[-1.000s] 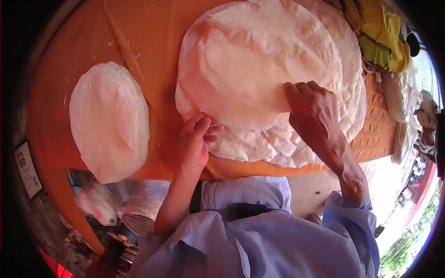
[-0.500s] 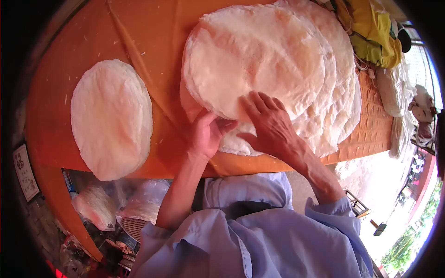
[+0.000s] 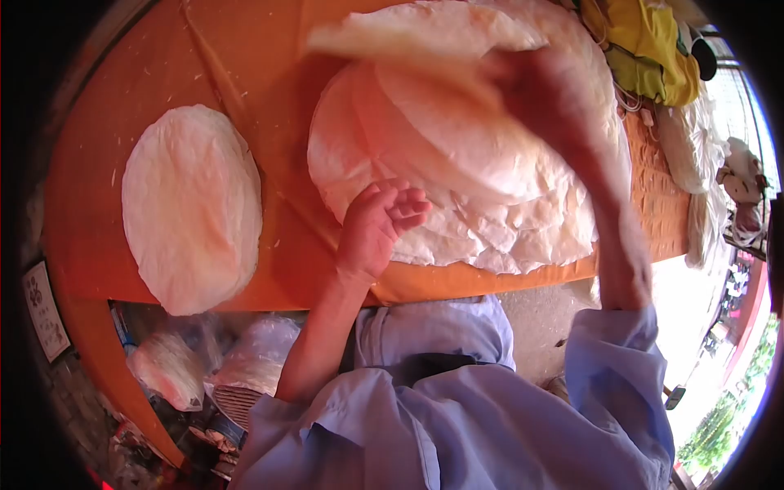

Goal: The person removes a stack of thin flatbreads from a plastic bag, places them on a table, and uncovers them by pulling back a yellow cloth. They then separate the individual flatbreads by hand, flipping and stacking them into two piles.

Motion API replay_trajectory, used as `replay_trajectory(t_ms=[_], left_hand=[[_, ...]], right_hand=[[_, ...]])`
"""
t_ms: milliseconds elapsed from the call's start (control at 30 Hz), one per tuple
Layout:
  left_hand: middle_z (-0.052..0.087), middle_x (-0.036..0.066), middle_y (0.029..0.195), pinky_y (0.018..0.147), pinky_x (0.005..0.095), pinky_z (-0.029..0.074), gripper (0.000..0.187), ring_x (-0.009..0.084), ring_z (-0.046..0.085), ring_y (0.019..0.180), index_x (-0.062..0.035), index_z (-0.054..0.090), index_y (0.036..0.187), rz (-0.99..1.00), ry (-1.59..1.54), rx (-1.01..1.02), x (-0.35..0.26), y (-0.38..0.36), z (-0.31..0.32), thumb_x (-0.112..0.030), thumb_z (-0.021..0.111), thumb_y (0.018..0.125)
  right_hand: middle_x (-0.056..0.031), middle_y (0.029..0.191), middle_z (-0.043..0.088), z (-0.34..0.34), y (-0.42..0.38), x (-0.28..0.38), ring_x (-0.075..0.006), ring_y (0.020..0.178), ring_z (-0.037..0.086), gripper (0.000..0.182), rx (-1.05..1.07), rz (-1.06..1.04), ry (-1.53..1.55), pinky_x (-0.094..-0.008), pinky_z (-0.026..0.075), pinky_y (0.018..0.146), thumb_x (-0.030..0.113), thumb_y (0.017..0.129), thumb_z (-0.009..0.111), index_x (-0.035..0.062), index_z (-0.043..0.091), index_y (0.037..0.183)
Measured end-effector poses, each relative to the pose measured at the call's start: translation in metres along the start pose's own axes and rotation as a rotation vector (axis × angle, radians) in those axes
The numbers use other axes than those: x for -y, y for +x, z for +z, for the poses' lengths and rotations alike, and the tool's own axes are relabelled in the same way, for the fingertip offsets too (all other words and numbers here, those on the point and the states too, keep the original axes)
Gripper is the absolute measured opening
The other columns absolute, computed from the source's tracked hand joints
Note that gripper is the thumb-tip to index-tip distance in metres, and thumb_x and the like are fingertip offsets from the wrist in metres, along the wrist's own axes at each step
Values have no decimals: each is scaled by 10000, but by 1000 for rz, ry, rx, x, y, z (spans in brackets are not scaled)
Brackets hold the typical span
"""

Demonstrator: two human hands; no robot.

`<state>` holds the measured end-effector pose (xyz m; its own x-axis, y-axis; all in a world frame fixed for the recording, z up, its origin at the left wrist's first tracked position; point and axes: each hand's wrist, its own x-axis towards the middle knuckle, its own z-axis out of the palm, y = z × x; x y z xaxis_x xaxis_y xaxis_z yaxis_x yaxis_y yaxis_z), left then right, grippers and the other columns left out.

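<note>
- While the right hand (image 3: 543, 90) is raised above the counter (image 3: 163, 65), it carries a thin round sheet (image 3: 425, 37) lifted clear of the big stack (image 3: 457, 188); the hand is blurred, so how its fingers close on the sheet cannot be told, though the sheet's near edge meets them.
- The lifted sheet hangs tilted above the far half of the big stack, with a gap showing between the two.
- The left hand (image 3: 374, 229) rests at the near left edge of the big stack, fingers (image 3: 404, 208) loosely curled and half open, holding nothing; the fingertips lie on or just over the stack's rim.
- The sheets are pale white with a pinkish tinge, paper-thin, round, wrinkled and slightly blistered; the edges of the big stack are ragged and uneven where the layers overlap.
- A smaller stack (image 3: 192, 208) of the same round sheets lies well apart to the left, its edges neater.
- The counter is covered with a smooth orange cloth, dotted with small white crumbs.
- A framed picture (image 3: 37, 310) at the lower left bears dark marks too small to read.
- The person wears a light blue shirt (image 3: 457, 408) with long sleeves.
</note>
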<state>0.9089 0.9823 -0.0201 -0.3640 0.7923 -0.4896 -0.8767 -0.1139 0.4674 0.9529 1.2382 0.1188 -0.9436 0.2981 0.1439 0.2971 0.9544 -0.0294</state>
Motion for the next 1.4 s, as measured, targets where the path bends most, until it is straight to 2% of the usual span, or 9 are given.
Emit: replay_trajectory(t_ms=[67,167,200,400,667,800,833,967,1400], left_hand=[[651,149,1075,838,358,537,245,279,646,1007,-35,561,1130,-27,110,-80,3,-4,16,-195,484,961],[640,131,1061,831,350,528,267,252,646,988,-25,530,1158,-46,164,-149,5,-3,33,-198,520,954],[635,127,1057,830,349,526,279,247,646,980,-18,520,1163,-39,192,-185,6,-1,41,-198,531,950],[615,120,1033,815,343,524,303,227,642,957,9,495,1156,19,275,-190,12,21,60,-185,571,936],[613,97,935,794,332,535,158,211,638,868,-23,534,1011,44,129,-233,25,30,80,-158,572,939],[607,75,891,789,332,545,125,190,634,800,-34,545,984,56,17,-152,28,40,70,-148,572,940],[605,68,881,790,333,548,122,185,632,784,-36,547,981,61,17,-131,29,41,66,-148,575,939],[625,61,883,798,348,553,155,186,642,785,-42,556,1016,22,-9,-119,36,47,61,-183,556,951],[668,98,988,843,404,540,245,234,657,883,-73,583,1056,-18,-102,40,28,46,57,-275,469,976]], right_hand=[[-153,776,658,-54,5,-1,-302,658,654,159,-297,52,98,-359,505,589,204,848,638,101,695,954],[-111,542,564,-66,-18,24,-280,468,570,63,-291,28,62,-386,435,436,81,768,612,81,632,709],[-152,734,648,-56,-24,33,-326,649,643,167,-147,34,137,-392,508,604,26,755,632,106,694,887],[-175,686,625,34,-13,-4,-356,674,619,130,96,35,308,-410,488,596,200,785,671,73,688,807],[-193,874,660,-135,11,-12,-337,837,641,182,-653,-158,-200,-424,492,807,134,822,626,-9,669,927],[-98,700,651,-100,-19,-26,-253,634,642,113,-279,-157,-287,-384,508,576,105,774,587,115,685,830],[-90,675,634,-81,-37,-19,-257,614,631,125,-272,-45,47,-392,490,547,62,758,573,117,668,818],[-130,666,619,61,-79,-39,-307,652,638,90,127,-70,134,-426,498,581,5,666,567,60,606,726],[-157,716,625,75,-81,3,-319,669,635,79,38,-37,273,-416,509,594,71,695,592,25,628,750]])
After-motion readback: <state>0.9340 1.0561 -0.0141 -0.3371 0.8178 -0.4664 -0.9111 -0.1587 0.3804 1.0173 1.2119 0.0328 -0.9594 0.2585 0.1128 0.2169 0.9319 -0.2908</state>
